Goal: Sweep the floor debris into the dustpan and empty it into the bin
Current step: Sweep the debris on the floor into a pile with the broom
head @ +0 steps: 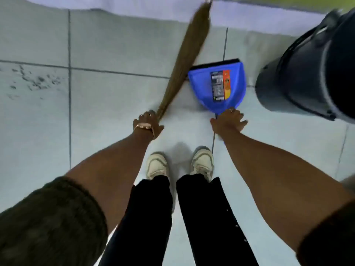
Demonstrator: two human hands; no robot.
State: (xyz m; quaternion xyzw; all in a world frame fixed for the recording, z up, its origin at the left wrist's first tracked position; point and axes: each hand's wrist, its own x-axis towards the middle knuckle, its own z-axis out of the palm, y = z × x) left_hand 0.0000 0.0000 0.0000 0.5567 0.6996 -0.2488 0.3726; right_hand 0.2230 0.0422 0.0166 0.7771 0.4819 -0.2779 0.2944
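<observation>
Pale tiled floor (115, 45) w/ dark grout lines, white wall strip along top of frame. Left hand (148, 124), centre frame, is clenched round the bound end of a grass broom (184, 54); bristles fan up toward top centre. Right hand (228, 122) grasps the blue dustpan (201, 83) handle, pan flat on floor, rubber lip facing away, pan looks empty. Black bin (307, 73) at upper right. Debris (36, 79) sits mid-left, unswept, so sweeping and emptying are both left to do.
</observation>
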